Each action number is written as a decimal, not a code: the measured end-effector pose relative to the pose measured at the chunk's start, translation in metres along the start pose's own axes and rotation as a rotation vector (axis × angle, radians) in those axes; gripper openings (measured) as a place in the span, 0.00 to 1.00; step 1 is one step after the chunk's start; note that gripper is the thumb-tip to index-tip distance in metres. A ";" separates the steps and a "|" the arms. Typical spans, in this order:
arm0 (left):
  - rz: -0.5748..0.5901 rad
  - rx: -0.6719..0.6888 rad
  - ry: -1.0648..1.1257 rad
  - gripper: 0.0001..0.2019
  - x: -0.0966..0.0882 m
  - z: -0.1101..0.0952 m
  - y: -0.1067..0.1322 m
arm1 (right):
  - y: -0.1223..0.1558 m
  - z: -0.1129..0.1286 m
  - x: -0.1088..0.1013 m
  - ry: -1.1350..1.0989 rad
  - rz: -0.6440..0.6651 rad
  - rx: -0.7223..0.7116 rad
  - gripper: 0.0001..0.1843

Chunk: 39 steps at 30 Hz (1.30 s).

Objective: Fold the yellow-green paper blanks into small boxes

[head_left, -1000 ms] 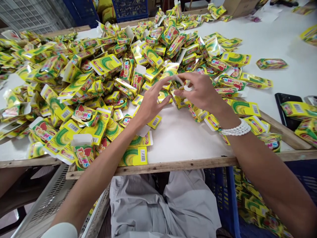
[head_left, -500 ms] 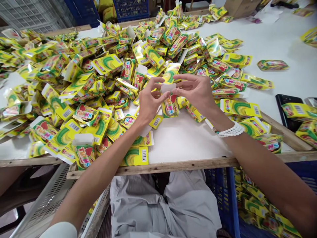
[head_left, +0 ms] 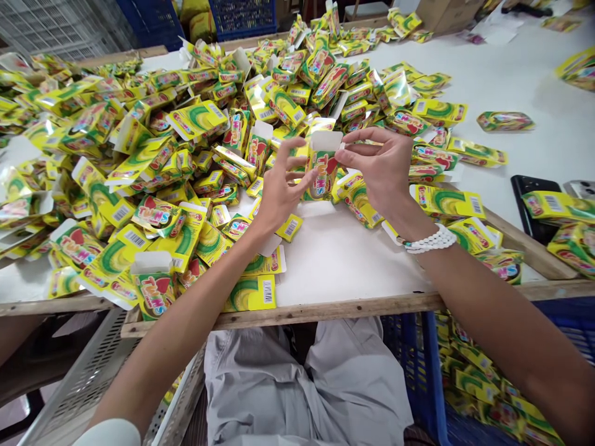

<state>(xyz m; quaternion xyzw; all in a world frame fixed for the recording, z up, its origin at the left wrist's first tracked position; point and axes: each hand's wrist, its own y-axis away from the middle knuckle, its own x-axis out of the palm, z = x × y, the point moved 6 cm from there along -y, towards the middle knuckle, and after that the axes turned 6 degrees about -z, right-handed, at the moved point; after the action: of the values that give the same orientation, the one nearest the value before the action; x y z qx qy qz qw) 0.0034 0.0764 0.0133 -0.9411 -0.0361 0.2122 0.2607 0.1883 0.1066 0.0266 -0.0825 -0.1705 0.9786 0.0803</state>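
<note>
A small yellow-green carton [head_left: 324, 170] with "TWINS" lettering stands upright over the table, its white end flap raised. My right hand [head_left: 381, 164], with a white bead bracelet [head_left: 431, 241] on the wrist, pinches the carton's upper right edge between thumb and fingers. On the other side is my left hand [head_left: 284, 186], fingers spread apart. Its thumb tip reaches the carton's left edge; whether it presses there I cannot tell. More cartons of the same kind [head_left: 160, 217] lie around both hands, some with white flaps sticking out.
A big heap of cartons [head_left: 195, 124] covers the left and back of the white table [head_left: 325, 263]. Wooden strips [head_left: 334, 310] edge it. A black phone [head_left: 534, 201] lies at right. Below are a blue crate [head_left: 418, 371] with cartons inside and a pale crate [head_left: 88, 371].
The carton's white flap, folded forward before, now stands up. My right hand has shifted slightly right and keeps hold of the carton's edge, while my left fingers have drawn back from its top.
</note>
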 end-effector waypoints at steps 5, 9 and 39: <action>0.048 -0.027 -0.048 0.25 0.001 0.007 0.004 | -0.001 -0.004 0.004 0.032 0.021 -0.033 0.15; 0.087 -0.047 -0.041 0.25 -0.001 0.013 0.004 | -0.001 -0.006 0.004 0.008 0.017 -0.029 0.16; 0.163 0.099 -0.140 0.10 -0.009 0.001 -0.005 | 0.008 0.000 0.019 -0.067 0.277 0.044 0.25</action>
<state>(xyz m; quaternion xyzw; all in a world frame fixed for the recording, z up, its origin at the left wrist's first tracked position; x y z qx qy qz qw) -0.0055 0.0796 0.0184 -0.9098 0.0328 0.2994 0.2854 0.1684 0.1027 0.0207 -0.0707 -0.1383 0.9861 -0.0597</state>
